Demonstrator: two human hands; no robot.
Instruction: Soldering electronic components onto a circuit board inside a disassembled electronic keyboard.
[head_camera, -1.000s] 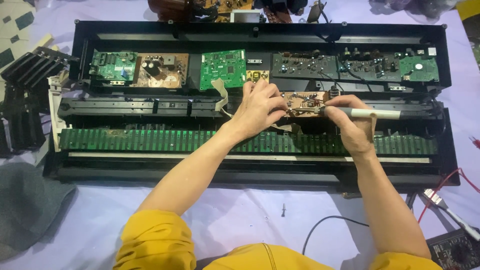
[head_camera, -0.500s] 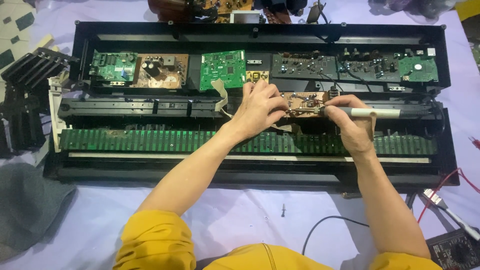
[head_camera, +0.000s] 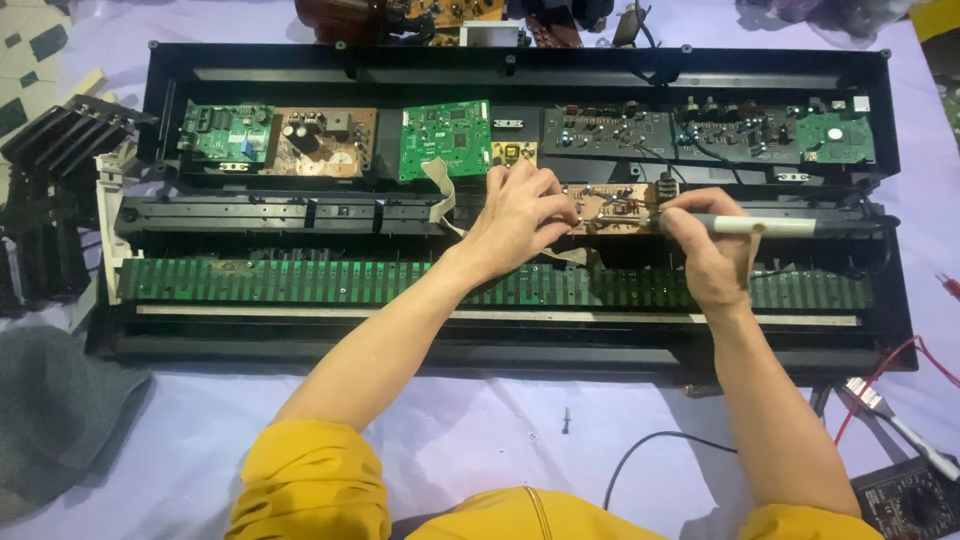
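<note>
Your right hand grips a white-handled soldering iron with closed fingers, its tip on the small brown circuit board at the middle of the opened keyboard case, while your left hand pinches that board's left edge, green boards lying beyond.

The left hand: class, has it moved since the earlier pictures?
No. The left hand stays on the brown circuit board, just below the green board.

Bare forearms, yellow sleeves

The person wears a mustard-yellow top, sleeves bunched above the elbows; the left hand and right hand are bare, without gloves.
</note>
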